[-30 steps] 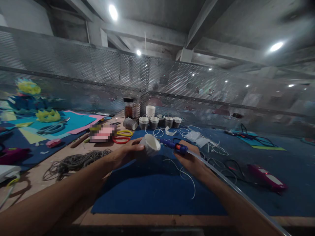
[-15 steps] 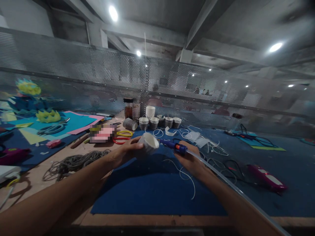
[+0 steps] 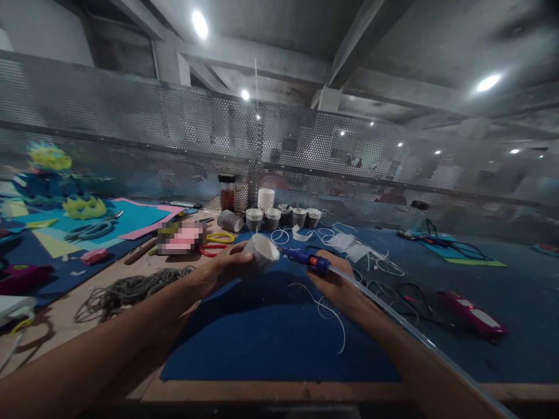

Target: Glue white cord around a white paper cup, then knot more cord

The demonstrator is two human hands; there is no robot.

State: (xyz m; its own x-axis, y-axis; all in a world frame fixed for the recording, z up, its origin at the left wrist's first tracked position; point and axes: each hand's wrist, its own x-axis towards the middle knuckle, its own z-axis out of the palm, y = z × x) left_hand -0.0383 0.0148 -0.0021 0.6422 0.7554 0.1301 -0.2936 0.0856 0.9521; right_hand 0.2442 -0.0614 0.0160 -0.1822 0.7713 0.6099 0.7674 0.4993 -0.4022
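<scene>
My left hand (image 3: 227, 262) is closed around a small paper cup (image 3: 258, 256) wrapped in grey cord, tilted with its white mouth toward the right. In my right hand (image 3: 334, 279) is a blue glue gun (image 3: 305, 259) with an orange-red part. Its nozzle points left, close by the cup's rim; whether they touch I cannot tell. From its rear a long clear glue stick (image 3: 393, 317) runs down to the lower right. Beneath both hands lies a dark blue mat (image 3: 271, 343) with a loose white cord (image 3: 338, 323) on it.
Several grey-wrapped cups (image 3: 299, 217) line the back, before a white cup stack (image 3: 266, 198) and a brown jar (image 3: 227, 193). Scissors (image 3: 212, 249) and a grey cord heap (image 3: 131, 291) lie left. A magenta device (image 3: 474, 317) lies right. A perforated metal screen (image 3: 209, 128) stands behind.
The cup in my left hand has turned slightly and shifted a little left. My right hand and the glue gun hold nearly the same place.
</scene>
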